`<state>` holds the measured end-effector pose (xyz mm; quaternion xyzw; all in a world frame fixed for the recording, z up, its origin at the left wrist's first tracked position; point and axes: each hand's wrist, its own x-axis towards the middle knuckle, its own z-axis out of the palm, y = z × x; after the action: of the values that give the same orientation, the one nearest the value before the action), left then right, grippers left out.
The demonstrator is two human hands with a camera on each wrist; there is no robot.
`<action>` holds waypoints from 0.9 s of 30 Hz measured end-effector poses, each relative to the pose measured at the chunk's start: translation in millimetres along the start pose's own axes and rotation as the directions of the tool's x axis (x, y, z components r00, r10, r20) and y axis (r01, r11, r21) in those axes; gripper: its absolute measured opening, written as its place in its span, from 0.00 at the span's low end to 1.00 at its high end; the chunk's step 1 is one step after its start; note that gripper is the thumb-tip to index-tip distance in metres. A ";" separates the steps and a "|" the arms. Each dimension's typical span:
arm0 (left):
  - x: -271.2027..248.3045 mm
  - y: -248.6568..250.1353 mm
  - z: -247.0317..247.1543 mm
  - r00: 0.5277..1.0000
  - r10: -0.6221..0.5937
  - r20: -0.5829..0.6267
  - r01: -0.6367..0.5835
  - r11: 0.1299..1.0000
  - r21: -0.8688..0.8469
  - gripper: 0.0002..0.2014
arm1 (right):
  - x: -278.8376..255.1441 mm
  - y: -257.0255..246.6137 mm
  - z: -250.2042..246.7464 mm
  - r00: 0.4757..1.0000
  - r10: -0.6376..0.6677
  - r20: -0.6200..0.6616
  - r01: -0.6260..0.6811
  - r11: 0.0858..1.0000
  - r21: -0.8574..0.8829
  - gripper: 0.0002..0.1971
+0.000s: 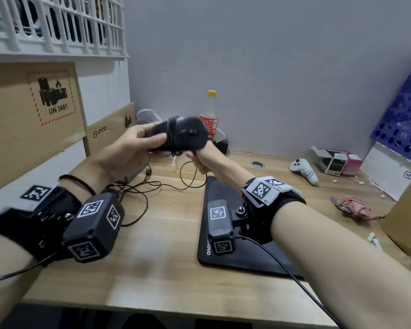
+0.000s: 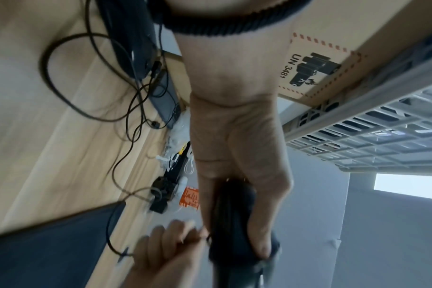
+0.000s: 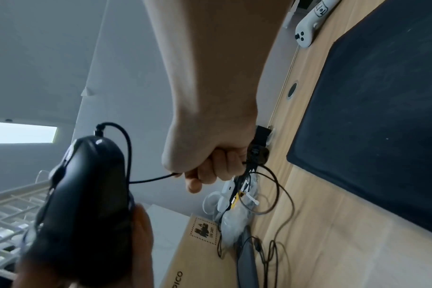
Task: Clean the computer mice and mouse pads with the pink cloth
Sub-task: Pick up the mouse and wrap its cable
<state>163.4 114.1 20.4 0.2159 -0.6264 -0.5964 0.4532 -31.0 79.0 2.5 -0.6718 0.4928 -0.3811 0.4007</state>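
My left hand (image 1: 140,143) grips a black wired mouse (image 1: 180,134), lifted above the back of the wooden desk (image 1: 157,257), with its cable wound round its body. Just below the mouse, my right hand (image 1: 197,160) is closed in a fist round the loose cable (image 1: 188,176). The right wrist view shows the cable (image 3: 150,178) running from the mouse (image 3: 86,194) into that fist (image 3: 210,161). A black mouse pad (image 1: 223,233) lies under my right forearm. The crumpled pink cloth (image 1: 356,207) lies on the desk at the right, in neither hand.
Cardboard boxes (image 1: 31,115) are stacked along the left, under a white crate. A cola bottle (image 1: 209,115) stands by the wall behind the mouse. A white controller (image 1: 304,169), small boxes (image 1: 335,160), a blue crate (image 1: 403,119) and another carton (image 1: 406,214) fill the right. Tangled cables (image 1: 133,191) lie at left centre.
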 end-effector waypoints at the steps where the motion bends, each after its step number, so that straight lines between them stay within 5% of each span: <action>1: 5.3 -0.9 2.6 0.990 0.028 -0.137 -0.032 0.999 -0.031 0.24 | -2.4 1.5 3.8 1.000 0.024 -0.002 -0.024 0.999 -0.032 0.22; 4: 22.5 -10.0 5.5 0.838 0.086 -0.539 -0.020 0.992 0.127 0.19 | -8.0 1.4 14.6 0.993 0.090 0.080 -0.084 0.994 -0.073 0.25; 6: 25.5 -19.5 3.2 0.758 0.209 -0.618 0.066 0.918 0.391 0.20 | -11.2 -7.4 18.1 0.968 0.141 0.208 -0.132 0.990 -0.055 0.27; 8: 21.8 -28.3 -3.7 0.794 0.289 -0.535 0.203 0.703 0.682 0.22 | -10.4 -19.7 15.6 0.962 0.147 0.231 -0.135 0.989 -0.068 0.31; 10: 15.0 -30.5 -10.8 0.864 0.232 -0.446 0.305 0.461 0.833 0.24 | -8.9 -30.9 7.7 0.985 0.107 0.138 -0.090 0.988 -0.123 0.32; 12: 7.2 -24.3 -12.8 0.942 0.097 -0.322 0.262 0.388 0.884 0.22 | -5.9 -34.3 -2.2 0.996 0.072 0.060 -0.065 0.991 -0.116 0.27; 14: -1.2 -15.3 -10.6 0.988 -0.058 -0.145 0.155 0.475 0.866 0.19 | -5.3 -34.0 -7.1 0.998 0.060 0.023 -0.058 0.995 -0.087 0.22; 16: -7.3 -6.6 -4.5 0.985 -0.172 -0.024 0.123 0.597 0.793 0.18 | -3.2 -29.5 -6.4 0.999 0.046 -0.018 -0.047 0.997 -0.063 0.20; 21: -18.1 3.8 -2.2 0.982 -0.124 0.141 0.085 0.963 0.257 0.28 | -2.2 -11.9 4.4 0.999 -0.042 -0.028 0.037 0.989 -0.145 0.14; 24: -11.2 3.8 -1.0 0.998 0.027 -0.051 -0.024 0.999 0.046 0.31 | -9.3 -2.0 14.4 1.000 0.010 0.003 -0.009 0.995 -0.102 0.20; 27: 5.9 -5.0 -1.0 0.886 0.141 -0.442 0.019 0.941 0.339 0.22 | -11.5 -1.0 30.6 0.992 0.045 0.114 -0.028 0.989 -0.147 0.24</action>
<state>160.0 107.8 17.4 0.4043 -0.5996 -0.3985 0.5641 -5.5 95.3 -9.8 -0.7112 0.5072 -0.2966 0.3859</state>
